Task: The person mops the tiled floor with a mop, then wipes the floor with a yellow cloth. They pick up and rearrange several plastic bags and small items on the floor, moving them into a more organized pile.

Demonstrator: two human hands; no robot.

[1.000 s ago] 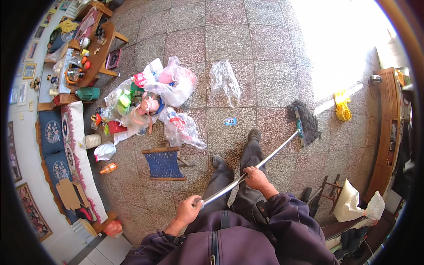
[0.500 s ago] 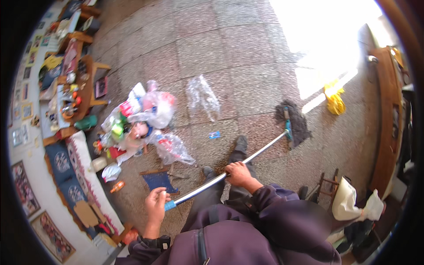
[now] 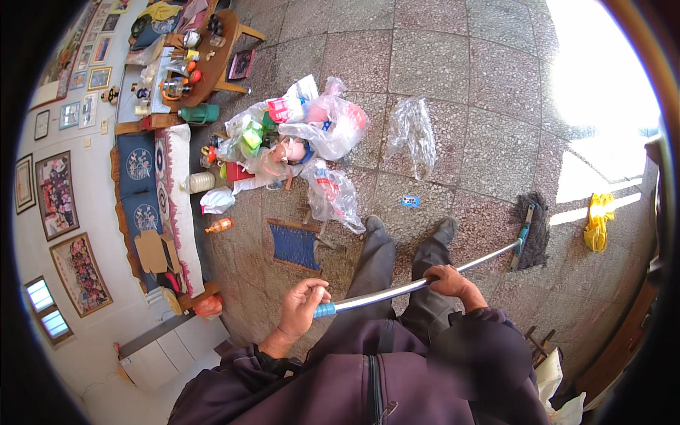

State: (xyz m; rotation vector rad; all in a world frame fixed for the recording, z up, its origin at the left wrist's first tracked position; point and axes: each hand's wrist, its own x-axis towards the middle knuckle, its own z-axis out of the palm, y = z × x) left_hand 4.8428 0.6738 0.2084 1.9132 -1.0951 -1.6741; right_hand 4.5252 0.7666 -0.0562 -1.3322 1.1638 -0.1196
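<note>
A mop (image 3: 530, 237) with a dark grey shaggy head lies to the right on the floor, its teal clamp joined to a silver handle (image 3: 382, 292). Around the middle of that handle my right hand (image 3: 448, 280) is closed. My left hand (image 3: 301, 306) is right beside the blue grip (image 3: 325, 309) at the handle's end, fingers curled and drawn together with the thumb. Whether anything small sits between those fingertips is hidden. Past my feet is a small blue packet (image 3: 410, 201).
A heap of plastic bags (image 3: 329, 131) and wrappers lies ahead left, with a clear plastic sheet (image 3: 411, 134) beside it. Nearer are a blue folding stool (image 3: 295, 246) and an orange bottle (image 3: 219, 225). A yellow bag (image 3: 599, 223) lies right; a sofa (image 3: 138, 191) lines the left wall.
The view has turned, so the room appears shifted. The mop head now lies farther right of the blue packet in the picture. My right hand stays on the handle, my left beside its end.
</note>
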